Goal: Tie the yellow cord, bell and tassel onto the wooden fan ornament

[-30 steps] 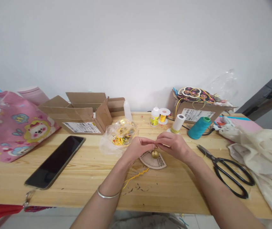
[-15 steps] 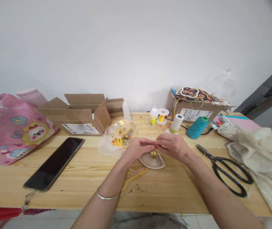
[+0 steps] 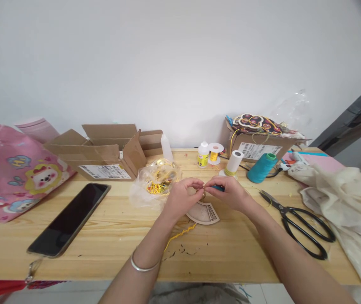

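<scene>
Above the table's middle, my left hand (image 3: pixel 183 196) and my right hand (image 3: pixel 229 192) meet at the fingertips. Both pinch something tiny at the top of a brass-coloured bell (image 3: pixel 203 196), which is mostly hidden by the fingers. A dark blue object (image 3: pixel 219 188) shows between the fingers of my right hand; its full shape is hidden. Just below lies a fan-shaped wooden piece (image 3: pixel 202 213) with lattice at its right end. A twisted yellow cord (image 3: pixel 182 233) runs from its lower edge toward my left wrist.
Behind my hands stand a plastic bag of yellow cords (image 3: pixel 157 185), a glue bottle (image 3: pixel 203 155), spools and a teal thread cone (image 3: pixel 262 168). Black scissors (image 3: pixel 294 215) lie right; a phone (image 3: pixel 69 219) and pink bag lie left. Open cardboard boxes (image 3: pixel 98 158) line the back.
The bell has turned or lifted and is now mostly covered by my fingers. My right hand has opened out slightly, and the blue object now shows in it. The view has shifted a little.
</scene>
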Demonstrator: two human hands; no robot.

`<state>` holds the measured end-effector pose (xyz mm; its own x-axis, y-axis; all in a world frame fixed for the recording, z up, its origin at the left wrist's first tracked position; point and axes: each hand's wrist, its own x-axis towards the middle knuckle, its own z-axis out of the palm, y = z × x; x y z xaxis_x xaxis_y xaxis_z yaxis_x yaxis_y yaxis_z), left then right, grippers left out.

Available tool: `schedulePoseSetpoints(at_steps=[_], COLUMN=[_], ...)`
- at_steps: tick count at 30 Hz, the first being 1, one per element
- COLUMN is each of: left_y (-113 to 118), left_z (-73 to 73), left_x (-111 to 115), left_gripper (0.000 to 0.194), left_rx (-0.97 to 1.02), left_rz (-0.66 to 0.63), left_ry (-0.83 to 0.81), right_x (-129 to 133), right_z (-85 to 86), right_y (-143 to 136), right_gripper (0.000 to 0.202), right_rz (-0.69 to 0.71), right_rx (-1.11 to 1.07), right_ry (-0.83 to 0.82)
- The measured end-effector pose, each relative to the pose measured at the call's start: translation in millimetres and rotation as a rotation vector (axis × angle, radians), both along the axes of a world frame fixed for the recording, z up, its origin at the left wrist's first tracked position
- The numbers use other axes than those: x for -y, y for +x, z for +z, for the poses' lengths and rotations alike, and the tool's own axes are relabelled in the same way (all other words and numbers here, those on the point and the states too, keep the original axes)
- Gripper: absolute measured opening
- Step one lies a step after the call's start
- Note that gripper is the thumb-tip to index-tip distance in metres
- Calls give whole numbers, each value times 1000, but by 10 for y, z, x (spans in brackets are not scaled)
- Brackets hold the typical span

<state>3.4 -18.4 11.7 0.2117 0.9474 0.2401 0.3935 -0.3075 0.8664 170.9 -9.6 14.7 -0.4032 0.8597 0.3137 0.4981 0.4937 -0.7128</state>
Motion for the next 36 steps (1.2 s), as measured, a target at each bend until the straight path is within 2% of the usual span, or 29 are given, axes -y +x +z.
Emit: schedulePoseSetpoints(at_steps=[4, 9, 21, 25, 28, 32, 36], left_y=[-4, 6, 56, 60, 58, 52, 14], left_z=[10, 43, -49, -26, -16, -53, -101], left_x=[19, 41, -21, -12, -2, -27, -69], left_gripper=[18, 18, 16, 15, 13, 11, 15], left_rx=[-113, -122, 320, 470, 541, 467, 266], left_rz=[2, -2, 29, 68, 28, 23, 82], left_ry=[120, 100, -310, -444, -495, -448, -289], right_x=[14, 37, 53, 32, 21, 1, -42], right_z=[9, 36, 65, 80, 82, 31, -29], right_y=[-51, -88, -103, -56, -35, -38, 6], right_gripper=[14, 14, 13, 17, 18, 17, 18], right_rz=[-72, -159, -188, -135, -95, -105, -230], right_rx=[-11, -29, -36, -85, -78, -48, -77], right_ry=[-49, -96, -119, -189, -201, -177, -91])
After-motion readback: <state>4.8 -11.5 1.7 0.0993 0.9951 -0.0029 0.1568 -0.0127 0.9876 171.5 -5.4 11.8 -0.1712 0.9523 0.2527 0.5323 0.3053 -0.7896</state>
